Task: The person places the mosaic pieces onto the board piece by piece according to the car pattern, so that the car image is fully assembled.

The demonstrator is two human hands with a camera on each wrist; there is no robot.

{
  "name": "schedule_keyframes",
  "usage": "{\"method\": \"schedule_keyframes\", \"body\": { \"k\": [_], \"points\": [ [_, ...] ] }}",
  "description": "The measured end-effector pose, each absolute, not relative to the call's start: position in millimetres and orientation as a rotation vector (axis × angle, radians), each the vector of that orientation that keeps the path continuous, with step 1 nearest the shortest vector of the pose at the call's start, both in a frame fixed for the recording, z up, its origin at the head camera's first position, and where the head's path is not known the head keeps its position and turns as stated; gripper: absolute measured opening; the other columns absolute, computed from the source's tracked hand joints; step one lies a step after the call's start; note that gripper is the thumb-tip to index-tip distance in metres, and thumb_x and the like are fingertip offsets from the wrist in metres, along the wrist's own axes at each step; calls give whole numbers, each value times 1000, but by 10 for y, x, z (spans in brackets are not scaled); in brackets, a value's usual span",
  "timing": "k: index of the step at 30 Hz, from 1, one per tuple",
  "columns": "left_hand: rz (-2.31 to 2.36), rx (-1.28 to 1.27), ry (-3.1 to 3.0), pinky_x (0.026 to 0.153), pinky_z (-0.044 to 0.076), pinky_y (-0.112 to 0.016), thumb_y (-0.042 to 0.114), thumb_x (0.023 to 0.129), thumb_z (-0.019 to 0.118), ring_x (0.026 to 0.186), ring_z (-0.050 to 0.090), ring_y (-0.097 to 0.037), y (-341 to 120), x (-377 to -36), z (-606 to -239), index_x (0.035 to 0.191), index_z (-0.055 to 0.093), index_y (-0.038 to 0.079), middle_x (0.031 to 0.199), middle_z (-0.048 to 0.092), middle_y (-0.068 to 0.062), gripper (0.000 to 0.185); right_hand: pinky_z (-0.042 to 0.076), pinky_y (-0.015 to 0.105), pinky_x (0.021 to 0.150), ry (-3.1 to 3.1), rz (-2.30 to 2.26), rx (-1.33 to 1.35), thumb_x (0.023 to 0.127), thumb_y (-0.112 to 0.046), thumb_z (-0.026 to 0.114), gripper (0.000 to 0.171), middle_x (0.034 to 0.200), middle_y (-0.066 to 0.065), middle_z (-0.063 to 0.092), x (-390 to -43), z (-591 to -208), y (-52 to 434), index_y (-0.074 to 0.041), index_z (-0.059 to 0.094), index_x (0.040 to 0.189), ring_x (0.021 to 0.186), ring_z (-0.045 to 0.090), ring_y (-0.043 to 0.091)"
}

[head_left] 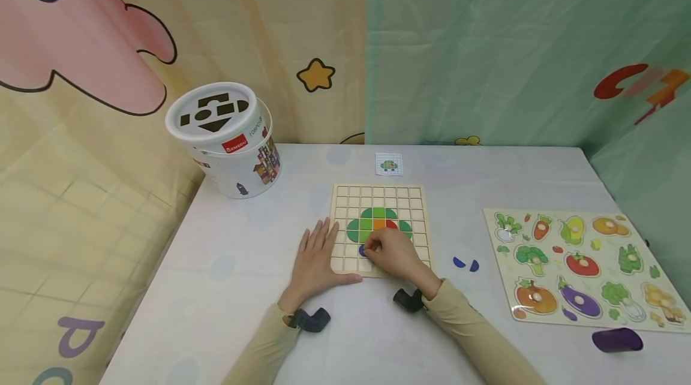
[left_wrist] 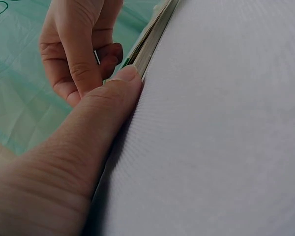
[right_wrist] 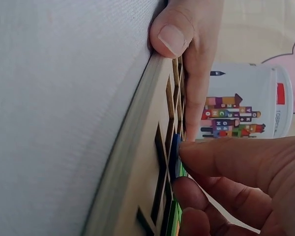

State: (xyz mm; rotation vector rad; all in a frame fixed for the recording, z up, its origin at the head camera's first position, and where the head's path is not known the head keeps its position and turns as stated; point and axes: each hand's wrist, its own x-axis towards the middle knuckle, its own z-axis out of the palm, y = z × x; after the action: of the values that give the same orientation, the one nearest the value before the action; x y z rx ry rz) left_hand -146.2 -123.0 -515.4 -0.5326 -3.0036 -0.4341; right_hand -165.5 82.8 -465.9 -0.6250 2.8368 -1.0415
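Blue piece (right_wrist: 174, 156) pinched in right hand (head_left: 393, 255) over wooden grid board (head_left: 345, 196), left hand (head_left: 317, 258) flat, steadying its edge.

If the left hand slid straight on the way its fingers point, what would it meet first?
Likely nothing new: the left hand already lies flat on the wooden grid board, fingers pointing up its bare left columns; beyond them is only table, though depth is unclear.

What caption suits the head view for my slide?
Right hand pinches a blue piece into the grid board.

Grid board (head_left: 378, 193) under both hands looks pale matt wood, blue piece (right_wrist: 174, 155) at right fingertips smooth painted, table cover (head_left: 243, 289) around it matt woven cloth, bucket (head_left: 232, 151) beyond left hand glossy plastic.
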Motion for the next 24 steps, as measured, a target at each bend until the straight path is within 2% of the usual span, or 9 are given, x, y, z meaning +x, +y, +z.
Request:
{"method": "schedule_keyframes", "body": {
  "k": [14,24],
  "points": [
    [-445,-532,-2997,114,3,-44,82,64,59,143,6,-25,-1236,-1458,-5133,152,20,7,156,16,-13,122,43,25,54,2836,-1052,-617,75,-16,80,16,65,-12,54,-1658,-4674,827,-17,64,72,59,49,5],
    [-438,-533,-3013,114,1,-43,84,63,57,144,3,-24,-1227,-1453,-5141,152,18,9,157,13,-11,122,40,27,52,2904,-1145,-476,82,-20,77,12,70,-11,56,-1578,-4620,1043,-16,67,76,58,45,9]
  ]
}}
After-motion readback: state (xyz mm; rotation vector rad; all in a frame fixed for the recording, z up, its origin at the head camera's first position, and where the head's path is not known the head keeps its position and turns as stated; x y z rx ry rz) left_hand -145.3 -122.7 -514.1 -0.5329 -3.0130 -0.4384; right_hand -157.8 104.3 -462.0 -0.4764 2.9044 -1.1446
